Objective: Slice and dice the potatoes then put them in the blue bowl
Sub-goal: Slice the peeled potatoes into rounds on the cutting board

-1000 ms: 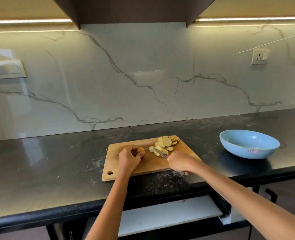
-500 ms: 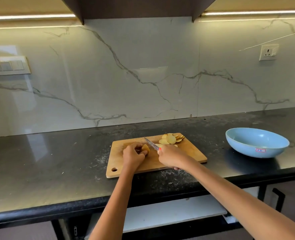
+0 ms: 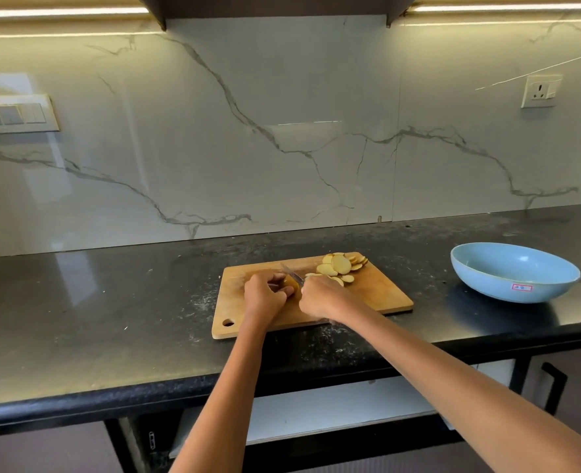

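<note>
A wooden cutting board (image 3: 377,291) lies on the black counter. My left hand (image 3: 265,297) grips a small end piece of potato (image 3: 290,283) on the board. My right hand (image 3: 321,297) holds a knife (image 3: 292,274), its handle hidden in my fist and its blade resting against the right side of the potato piece. A pile of round potato slices (image 3: 340,266) lies at the board's far right corner. The blue bowl (image 3: 514,271) stands on the counter to the right of the board, and nothing shows inside it.
The black counter (image 3: 111,302) runs left and right, backed by a marble wall. A socket (image 3: 541,91) sits on the wall at the right, a switch panel (image 3: 12,114) at the left. Below the counter edge there is an open white drawer (image 3: 333,407).
The knife rose from the slices and came onto the potato piece in my left hand. The view shifted, so board and bowl sit further right in the frame.
</note>
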`<state>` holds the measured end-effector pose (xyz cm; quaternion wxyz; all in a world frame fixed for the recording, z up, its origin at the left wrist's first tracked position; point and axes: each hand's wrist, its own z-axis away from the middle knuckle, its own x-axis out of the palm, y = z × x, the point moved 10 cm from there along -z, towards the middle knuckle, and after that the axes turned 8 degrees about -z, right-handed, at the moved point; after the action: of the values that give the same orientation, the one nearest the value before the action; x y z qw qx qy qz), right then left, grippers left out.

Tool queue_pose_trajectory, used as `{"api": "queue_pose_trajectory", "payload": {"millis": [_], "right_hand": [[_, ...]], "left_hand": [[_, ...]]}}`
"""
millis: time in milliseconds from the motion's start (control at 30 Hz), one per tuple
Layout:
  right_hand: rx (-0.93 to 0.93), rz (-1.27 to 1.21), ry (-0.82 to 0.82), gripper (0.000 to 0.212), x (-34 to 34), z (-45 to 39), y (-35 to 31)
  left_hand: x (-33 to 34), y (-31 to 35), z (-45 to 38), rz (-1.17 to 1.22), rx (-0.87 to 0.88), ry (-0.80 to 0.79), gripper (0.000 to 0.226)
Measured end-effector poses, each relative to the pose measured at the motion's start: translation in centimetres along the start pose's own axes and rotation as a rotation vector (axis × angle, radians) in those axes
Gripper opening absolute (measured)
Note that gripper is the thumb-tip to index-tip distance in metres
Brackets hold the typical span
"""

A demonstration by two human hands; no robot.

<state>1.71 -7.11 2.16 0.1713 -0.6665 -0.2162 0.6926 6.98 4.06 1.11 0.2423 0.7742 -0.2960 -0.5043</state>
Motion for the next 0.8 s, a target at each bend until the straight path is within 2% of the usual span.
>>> {"api": "queue_pose_trajectory", "payload": {"millis": [100, 233, 400, 500, 533, 633, 800], "right_hand": [[0.018, 0.020, -0.024, 0.029, 0.1, -1.0, -0.8], [0.024, 0.087, -0.083, 0.016, 0.5, -0.8, -0.1], [0.047, 0.124, -0.120, 0.019, 0.6, -0.3, 0.6], [0.055, 0.136, -0.102, 0.034, 0.9, -1.4, -0.3], [0.063, 0.148, -0.129, 0.033, 1.1, -1.6, -0.4], [0.123, 0.128, -0.238, 0.010, 1.5, -1.2, 0.6], [0.162, 0.052, -0.294, 0.032, 2.3, 0.3, 3.4]], "left_hand": [[-0.2, 0.1, 0.1, 0.017, 0.022, 0.031, 0.032], [-0.4, 0.1, 0.2, 0.000, 0.031, 0.067, 0.031], [-0.5, 0.3, 0.0, -0.034, 0.038, 0.074, 0.030], [-0.8, 0.8, 0.3, -0.030, 0.072, 0.080, 0.026], [-0.9, 0.9, 0.4, -0.028, 0.080, 0.086, 0.026], [-0.8, 0.6, 0.3, -0.040, 0.072, 0.095, 0.028], [-0.5, 0.3, -0.1, -0.048, 0.065, 0.105, 0.029]]}}
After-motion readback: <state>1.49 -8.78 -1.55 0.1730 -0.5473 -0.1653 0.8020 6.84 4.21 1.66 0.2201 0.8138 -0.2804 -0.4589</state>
